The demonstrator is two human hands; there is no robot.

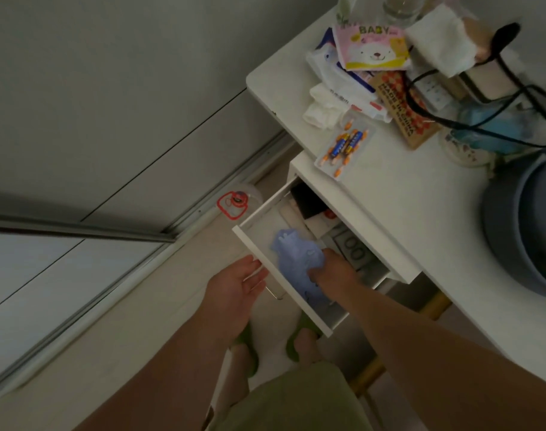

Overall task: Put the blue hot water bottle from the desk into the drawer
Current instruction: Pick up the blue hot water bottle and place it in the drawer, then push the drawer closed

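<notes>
The blue hot water bottle (292,259) lies inside the open white drawer (256,247) under the white desk (421,194). My right hand (332,270) reaches into the drawer and grips the bottle's near right side. Fingers spread, my left hand (237,289) rests against the outside of the drawer's front panel, beside its metal handle. Papers and a dark object fill the back of the drawer.
On the desk lie a pack of batteries (346,147), tissue packs (371,48), a glass (402,7), black cables (483,126) and a grey basin (526,225). A red-lidded container (234,202) sits on the floor by the sliding door track. My feet in green slippers stand below the drawer.
</notes>
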